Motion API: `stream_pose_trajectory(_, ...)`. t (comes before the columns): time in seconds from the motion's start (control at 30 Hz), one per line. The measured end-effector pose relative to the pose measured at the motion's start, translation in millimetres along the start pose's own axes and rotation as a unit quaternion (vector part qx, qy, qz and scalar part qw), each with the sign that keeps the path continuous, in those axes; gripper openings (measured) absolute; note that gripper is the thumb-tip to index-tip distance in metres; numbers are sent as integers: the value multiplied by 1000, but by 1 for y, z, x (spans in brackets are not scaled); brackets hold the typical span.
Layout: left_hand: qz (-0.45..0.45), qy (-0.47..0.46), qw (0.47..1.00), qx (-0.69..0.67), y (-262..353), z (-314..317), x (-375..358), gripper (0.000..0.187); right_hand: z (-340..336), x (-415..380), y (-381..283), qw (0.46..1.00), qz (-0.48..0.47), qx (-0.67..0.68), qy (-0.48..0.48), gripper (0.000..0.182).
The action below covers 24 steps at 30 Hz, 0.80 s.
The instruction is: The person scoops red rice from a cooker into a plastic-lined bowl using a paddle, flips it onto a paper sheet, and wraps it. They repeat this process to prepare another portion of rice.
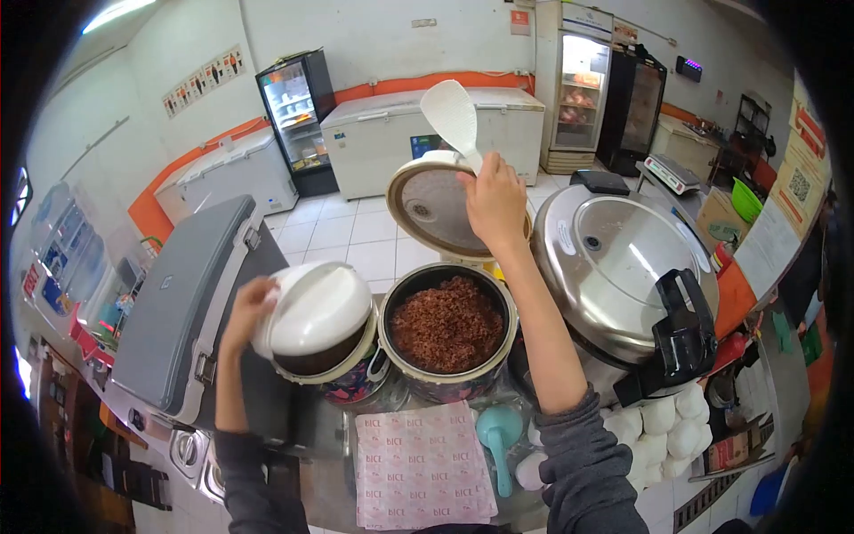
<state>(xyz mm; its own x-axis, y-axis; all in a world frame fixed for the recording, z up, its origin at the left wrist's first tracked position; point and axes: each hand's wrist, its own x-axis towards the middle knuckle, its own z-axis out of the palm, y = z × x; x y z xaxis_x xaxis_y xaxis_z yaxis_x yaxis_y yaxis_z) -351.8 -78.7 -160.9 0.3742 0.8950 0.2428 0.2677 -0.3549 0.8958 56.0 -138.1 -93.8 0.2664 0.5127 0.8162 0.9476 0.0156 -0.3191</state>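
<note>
My right hand is raised, closed around the handle of a white rice paddle with its blade up. Behind it stands the raised lid of a rice cooker; dark red-brown cooked rice lies in its pot. My left hand, slightly blurred, has its fingers at the left edge of a white rice cooker lid. That lid sits partly raised over the left rice cooker, hiding most of what is inside.
Pink printed wrapping paper lies in front of the cookers, with a turquoise scoop beside it. To the right stand a large steel cooker and several white rounded bundles. A grey cool box borders the left.
</note>
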Motion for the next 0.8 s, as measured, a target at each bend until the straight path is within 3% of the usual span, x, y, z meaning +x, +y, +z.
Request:
stream_pose_trajectory(0.07,17,-38,995,91,36,-6,32,35,-12,-21,-12,999,-10,38,-7,29)
stream_pose_trajectory(0.17,20,-72,965,251,77,-8,87,35,-30,-82,-26,996,-61,62,-1,32)
stream_pose_trajectory(0.23,0,-28,954,300,104,3,113,31,-35,-127,-30,992,-91,83,0,33)
stream_pose_trajectory(0.3,13,-81,954,290,90,-7,167,23,-38,-167,-31,990,-104,96,-1,30)
stream_pose_trajectory(0.37,15,-55,938,342,101,9,191,16,-40,-201,-29,990,-106,92,-27,23)
stream_pose_trajectory(0.47,181,174,909,334,110,24,204,15,-37,-242,-28,989,-89,95,-77,14)
stream_pose_trajectory(0.5,249,350,876,217,117,33,205,11,-38,-251,-29,988,-77,96,-92,11)
stream_pose_trajectory(0.53,259,368,889,85,117,35,208,11,-40,-258,-28,987,-79,102,-92,10)
stream_pose_trajectory(0.6,263,377,869,-185,107,40,215,12,-47,-270,-28,987,-77,110,-93,8)
stream_pose_trajectory(0.7,258,286,922,-46,65,53,224,15,-66,-286,-33,974,-21,160,-157,12)
stream_pose_trajectory(0.8,275,213,929,124,83,72,197,16,-86,-303,-37,951,57,205,-222,16)
